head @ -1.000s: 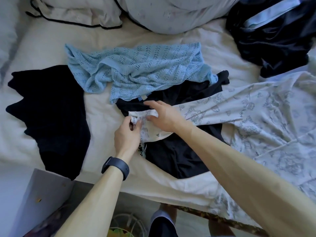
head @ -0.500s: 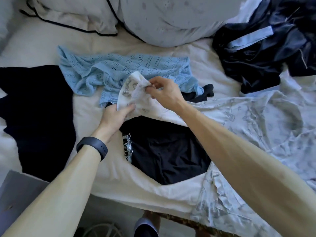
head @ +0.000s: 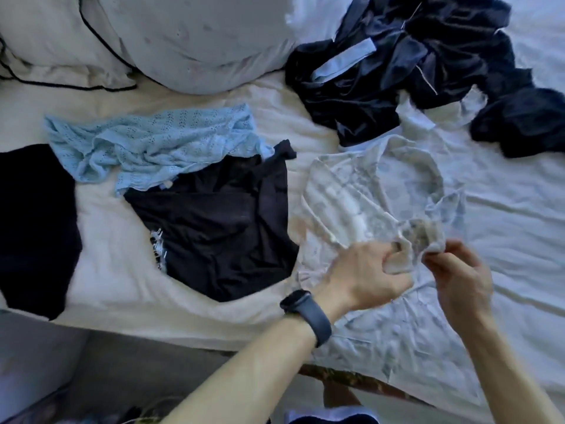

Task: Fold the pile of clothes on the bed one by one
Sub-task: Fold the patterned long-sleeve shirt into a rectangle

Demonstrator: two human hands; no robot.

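While the pale patterned cotton garment (head: 351, 197) lies on the bed (head: 305, 117), the left hand (head: 367, 276) and right hand (head: 458, 270) each pinch its raised edge.

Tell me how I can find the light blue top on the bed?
Start at the big white pillow on the far side of the bed. Just nearer than it lies the crumpled light blue top, its lower edge overlapping a black garment. It is the only holey knit; its neighbours are black.
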